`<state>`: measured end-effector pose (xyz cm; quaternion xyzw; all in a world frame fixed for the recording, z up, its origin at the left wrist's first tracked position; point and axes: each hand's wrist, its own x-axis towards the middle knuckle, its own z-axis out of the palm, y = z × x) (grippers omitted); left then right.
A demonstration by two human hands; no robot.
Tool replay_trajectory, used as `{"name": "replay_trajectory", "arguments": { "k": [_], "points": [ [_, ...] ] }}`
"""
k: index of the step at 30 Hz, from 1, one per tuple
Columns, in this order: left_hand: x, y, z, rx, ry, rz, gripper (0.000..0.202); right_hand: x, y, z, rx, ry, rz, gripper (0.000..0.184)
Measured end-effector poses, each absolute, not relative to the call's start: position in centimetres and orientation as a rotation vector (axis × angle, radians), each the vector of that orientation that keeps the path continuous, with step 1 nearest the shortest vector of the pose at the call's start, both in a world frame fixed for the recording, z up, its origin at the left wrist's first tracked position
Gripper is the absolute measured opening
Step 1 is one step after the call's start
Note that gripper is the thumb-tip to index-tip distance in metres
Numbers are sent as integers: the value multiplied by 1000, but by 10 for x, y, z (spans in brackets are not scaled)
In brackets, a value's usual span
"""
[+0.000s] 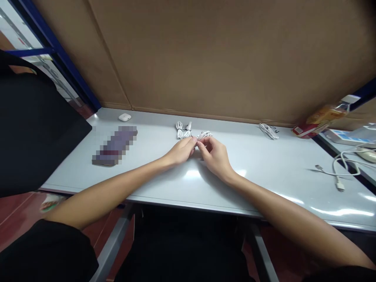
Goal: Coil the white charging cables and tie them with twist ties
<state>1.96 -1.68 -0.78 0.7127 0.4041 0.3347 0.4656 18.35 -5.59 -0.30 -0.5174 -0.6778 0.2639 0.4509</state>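
Note:
At the middle of the table, my left hand (181,152) and my right hand (216,157) meet fingertip to fingertip. Both are closed in a pinch on a white cable (206,134), whose coiled loops show just behind my right fingers. The part between the fingertips is small and mostly hidden. Just beyond my left hand lie two bundles of white cable, a left bundle (179,130) and a right bundle (188,130), each with a dark tie round its middle.
Farther right lies another coiled white cable (268,131), and a bottle (320,117) leans near the cardboard wall (205,58). Loose white cables (337,172) trail over the table's (158,184) right end. At left are a white earbud case (125,117), a blurred-out object (116,147) and a black chair back (38,125).

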Motion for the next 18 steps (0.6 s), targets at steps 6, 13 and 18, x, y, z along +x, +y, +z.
{"name": "replay_trajectory", "arguments": {
  "k": [6, 13, 18],
  "points": [
    [15, -15, 2, 1632, 857, 782, 47, 202, -59, 1, -1224, -1724, 365, 43],
    [11, -22, 13, 1894, 687, 679, 52, 222, -52, 16, -859, -2008, 332, 71],
    [12, -24, 12, 1962, 657, 667, 53, 225, -48, 14, -796, -2042, 385, 45]
  ]
}}
